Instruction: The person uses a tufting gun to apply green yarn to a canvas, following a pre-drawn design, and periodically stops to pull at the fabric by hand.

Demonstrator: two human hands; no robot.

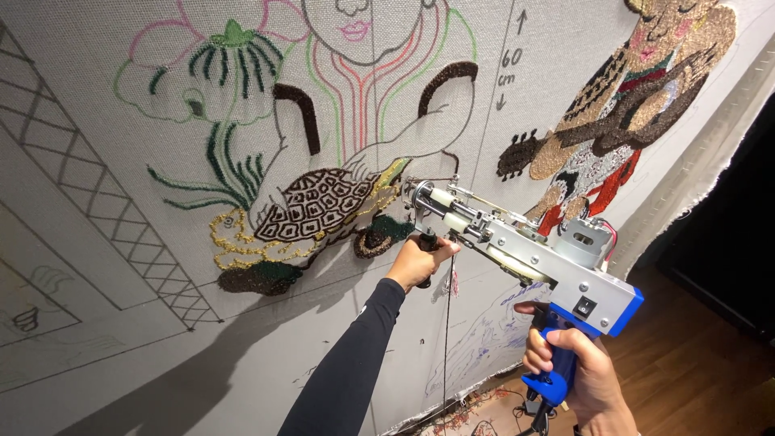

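While my left hand (416, 260) grips the front handle and right hand (571, 365) wraps the blue grip, tufting gun (525, 250) presses the cloth (97, 242) mid-panel by the half-filled turtle (319, 206); outlines remain unfilled.

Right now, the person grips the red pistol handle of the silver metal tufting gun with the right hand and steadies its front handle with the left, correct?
Not quite: in the head view the pistol handle in the right hand is blue, not red. The left hand does steady the silver tufting gun by its front handle.
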